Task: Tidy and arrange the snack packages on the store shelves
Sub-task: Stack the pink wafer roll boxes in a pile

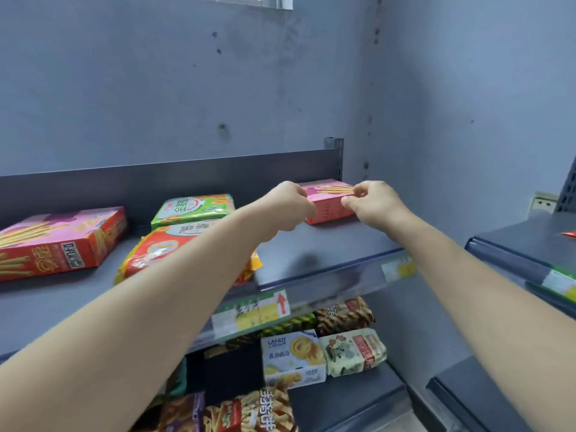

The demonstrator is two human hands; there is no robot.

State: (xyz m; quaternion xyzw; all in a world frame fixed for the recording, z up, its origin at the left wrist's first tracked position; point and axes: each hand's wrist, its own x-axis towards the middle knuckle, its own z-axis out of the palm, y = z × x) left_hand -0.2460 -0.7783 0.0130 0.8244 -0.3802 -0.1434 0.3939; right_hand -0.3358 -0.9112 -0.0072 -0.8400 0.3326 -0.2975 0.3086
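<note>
L hand [285, 208] & R hand [375, 205] fingers [349, 201] pinch pink box [327, 202], top shelf [330, 247]; LANDY box [293, 357] below.

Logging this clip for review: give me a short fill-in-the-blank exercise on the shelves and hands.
1. The left hand and right hand both hold the pink box, which lies ___ on the top shelf.
2. The green bag lies ___ the red bag, deeper on the shelf.
3. The Landy cookie box sits one shelf ___ them.
Missing: flat; behind; below.
</note>
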